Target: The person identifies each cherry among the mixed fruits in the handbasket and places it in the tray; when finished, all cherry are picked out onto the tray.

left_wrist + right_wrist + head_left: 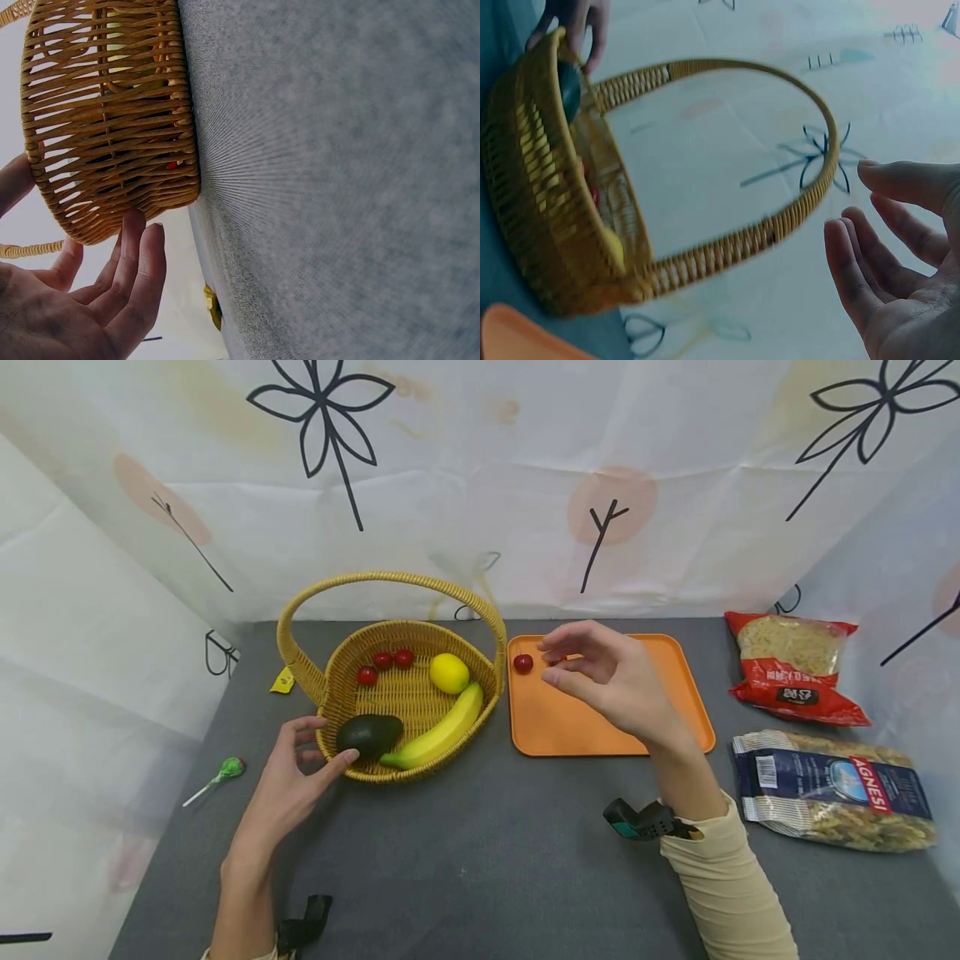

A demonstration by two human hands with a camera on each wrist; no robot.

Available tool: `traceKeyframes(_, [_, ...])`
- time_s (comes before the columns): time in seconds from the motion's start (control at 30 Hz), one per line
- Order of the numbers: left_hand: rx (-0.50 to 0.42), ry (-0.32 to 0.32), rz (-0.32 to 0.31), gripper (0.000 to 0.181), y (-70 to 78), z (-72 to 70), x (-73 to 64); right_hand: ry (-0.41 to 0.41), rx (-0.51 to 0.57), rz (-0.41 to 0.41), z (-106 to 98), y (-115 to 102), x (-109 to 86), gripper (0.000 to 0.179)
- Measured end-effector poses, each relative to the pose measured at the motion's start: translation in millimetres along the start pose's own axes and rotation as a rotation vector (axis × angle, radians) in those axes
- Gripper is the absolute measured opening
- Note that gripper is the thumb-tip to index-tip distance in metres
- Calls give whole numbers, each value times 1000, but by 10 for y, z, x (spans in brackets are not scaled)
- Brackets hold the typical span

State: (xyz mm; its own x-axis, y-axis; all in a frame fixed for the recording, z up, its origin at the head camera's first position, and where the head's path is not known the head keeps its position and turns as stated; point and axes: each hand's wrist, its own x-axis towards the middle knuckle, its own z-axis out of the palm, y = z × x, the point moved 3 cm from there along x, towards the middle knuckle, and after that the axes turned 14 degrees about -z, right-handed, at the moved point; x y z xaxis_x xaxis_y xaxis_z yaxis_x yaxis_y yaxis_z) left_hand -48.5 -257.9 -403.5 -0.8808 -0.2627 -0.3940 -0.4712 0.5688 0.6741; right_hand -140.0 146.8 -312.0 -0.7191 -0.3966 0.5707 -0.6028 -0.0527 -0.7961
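Note:
A yellow wicker basket (405, 635) with a tall handle stands at the back, left of centre. Inside lie three cherries (382, 661), a lemon (449, 673), a banana (442, 732) and an avocado (369, 734). My left hand (296, 777) grips the basket's left rim, thumb over the edge and fingers against the outer wall. Above the orange tray (600, 727) hovers my right hand (611, 677), fingers loosely bent; the right wrist view shows nothing between them. One cherry (522, 663) sits at the tray's left, and something red is partly hidden behind the right fingers.
A green lollipop (229, 768) and a small yellow packet (282, 681) lie left of the basket. To the tray's right are a red noodle bag (798, 668) and a blue-labelled pasta bag (832, 789). Patterned cloth (465, 485) hangs behind the grey table (465, 868).

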Motion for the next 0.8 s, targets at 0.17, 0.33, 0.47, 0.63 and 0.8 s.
traceKeyframes(0.17, [3,2,0,85,-5,2,3,-91,52,-42,292,-86,60,37])
traceKeyframes(0.33, [3,2,-2,85,-6,4,1,-175,107,-5,623,-11,174,36])
traceKeyframes(0.47, [-1,-4,-4,86,-3,6,10,-219,119,40,876,138,315,35])
traceKeyframes(0.63, [-5,0,-3,86,13,-1,1,-258,137,70,1166,391,541,33])
traceKeyframes(0.8, [-6,2,-1,86,18,-5,2,-296,68,123,1411,647,752,31])
